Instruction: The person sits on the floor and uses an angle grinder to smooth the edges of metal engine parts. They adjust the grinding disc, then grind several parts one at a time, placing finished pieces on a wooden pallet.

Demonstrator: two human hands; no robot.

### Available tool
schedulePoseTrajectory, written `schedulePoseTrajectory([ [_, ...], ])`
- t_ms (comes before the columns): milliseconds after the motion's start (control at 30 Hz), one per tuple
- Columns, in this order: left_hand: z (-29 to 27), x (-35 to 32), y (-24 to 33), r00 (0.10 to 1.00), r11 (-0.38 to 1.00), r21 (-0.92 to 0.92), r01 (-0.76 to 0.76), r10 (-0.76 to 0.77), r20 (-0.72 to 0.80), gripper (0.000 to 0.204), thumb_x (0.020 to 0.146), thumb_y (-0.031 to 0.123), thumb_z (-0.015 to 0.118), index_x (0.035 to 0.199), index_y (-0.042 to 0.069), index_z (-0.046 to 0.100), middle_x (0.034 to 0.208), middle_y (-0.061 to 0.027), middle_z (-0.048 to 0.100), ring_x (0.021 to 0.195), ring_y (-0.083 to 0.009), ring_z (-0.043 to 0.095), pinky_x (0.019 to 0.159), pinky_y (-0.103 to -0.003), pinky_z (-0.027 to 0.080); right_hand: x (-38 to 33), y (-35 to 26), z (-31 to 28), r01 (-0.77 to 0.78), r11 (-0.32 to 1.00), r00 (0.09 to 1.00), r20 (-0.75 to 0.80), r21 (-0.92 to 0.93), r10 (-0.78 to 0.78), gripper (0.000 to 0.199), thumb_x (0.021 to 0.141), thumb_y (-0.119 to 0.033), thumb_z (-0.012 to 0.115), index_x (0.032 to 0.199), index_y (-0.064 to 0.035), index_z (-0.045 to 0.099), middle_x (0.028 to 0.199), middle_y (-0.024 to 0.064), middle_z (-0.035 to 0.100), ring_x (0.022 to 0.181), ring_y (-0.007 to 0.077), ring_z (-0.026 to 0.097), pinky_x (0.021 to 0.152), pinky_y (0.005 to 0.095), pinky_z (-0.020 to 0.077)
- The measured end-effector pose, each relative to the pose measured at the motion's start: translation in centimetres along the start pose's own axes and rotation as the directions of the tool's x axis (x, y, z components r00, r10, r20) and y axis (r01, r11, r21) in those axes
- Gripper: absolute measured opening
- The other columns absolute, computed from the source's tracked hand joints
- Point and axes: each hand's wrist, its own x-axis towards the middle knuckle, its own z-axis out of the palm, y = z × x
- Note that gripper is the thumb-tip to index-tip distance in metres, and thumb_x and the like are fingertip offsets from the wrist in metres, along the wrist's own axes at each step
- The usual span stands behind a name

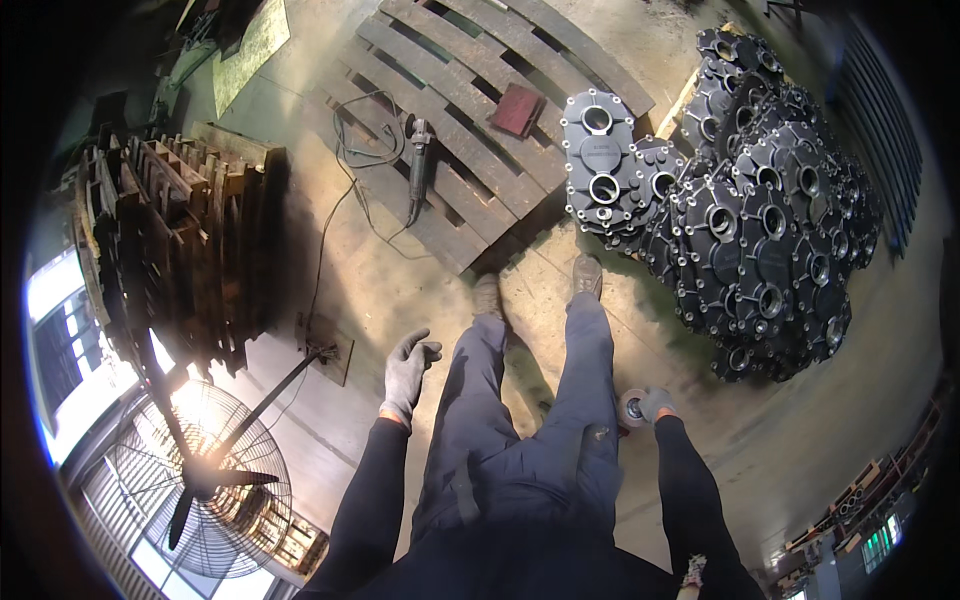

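My left hand (408,372), in a grey work glove, hangs beside my left thigh. It is empty, with the fingers loosely bent and apart. My right hand (657,403), also gloved, is low by my right leg and closed on the edge of a small round disc-like thing (633,408) with a pale rim and a dark middle. Its exact kind is too small to make out. Ahead of my feet an angle grinder (418,170) lies on a wooden pallet (480,190), its cord (350,150) looped to the left. Farther right on the boards sits a dark red block (517,110).
At the right is a big heap of black metal housings (740,230) with round bores; one housing (600,150) overlaps the pallet's right edge. Stacked wooden pallets (190,230) stand at the left. A caged floor fan (200,480) is at the lower left, and a cord crosses the floor.
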Motion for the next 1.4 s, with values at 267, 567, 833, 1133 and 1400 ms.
schedulePoseTrajectory([
  [267,-0.1,21.6,-8.2,0.986,0.996,0.083,0.015,-0.028,0.162,0.039,0.112,0.017,0.057,0.144,-0.004,0.065,0.111,-0.0106,0.082,0.095,-0.0165,0.076,0.084,-0.028,0.056,10.7,-3.7,9.7,0.017,0.995,0.988,0.155,-0.096,-0.002,0.039,0.095,-0.030,0.071,0.124,-0.0050,0.079,0.123,0.0259,0.077,0.117,0.0441,0.074,0.100,0.0491,0.0588],
  [567,4.7,46.3,-24.9,0.991,1.000,-0.002,0.009,-0.009,0.132,0.042,0.112,0.020,0.054,0.144,-0.005,0.066,0.116,-0.0140,0.081,0.103,-0.0201,0.077,0.088,-0.029,0.058,33.7,-10.3,24.1,0.129,0.992,0.981,0.147,0.009,-0.129,0.048,0.102,-0.040,0.068,0.133,-0.0053,0.075,0.136,0.0264,0.073,0.127,0.0465,0.068,0.106,0.0521,0.0564],
  [833,14.7,51.6,-30.5,0.963,0.980,0.136,-0.142,0.106,0.246,0.039,0.106,0.016,0.061,0.141,0.000,0.070,0.121,-0.0117,0.081,0.114,-0.0199,0.076,0.102,-0.032,0.056,42.3,-14.2,25.5,0.232,0.958,0.973,-0.036,0.170,-0.229,0.047,0.101,-0.039,0.068,0.133,-0.0053,0.075,0.134,0.0266,0.073,0.125,0.0466,0.069,0.105,0.0524,0.0567],
  [1133,21.2,54.1,-24.0,0.870,0.750,0.454,-0.481,0.348,0.348,0.038,0.108,0.022,0.063,0.141,0.004,0.071,0.130,-0.0225,0.076,0.124,-0.0393,0.072,0.106,-0.042,0.055,45.8,-13.1,25.4,0.263,0.919,0.961,-0.160,0.294,-0.224,0.047,0.100,-0.039,0.069,0.133,-0.0053,0.074,0.132,0.0268,0.074,0.123,0.0467,0.070,0.104,0.0526,0.0570],
  [1400,20.8,52.4,-16.4,0.788,0.641,0.462,-0.613,0.457,0.412,0.038,0.105,0.020,0.068,0.140,0.006,0.072,0.133,-0.0207,0.076,0.125,-0.0402,0.071,0.107,-0.044,0.056,51.1,-15.8,23.9,0.278,0.889,0.958,-0.178,0.364,-0.227,0.047,0.099,-0.038,0.069,0.134,-0.0053,0.074,0.131,0.0269,0.074,0.121,0.0467,0.070,0.103,0.0529,0.0573],
])
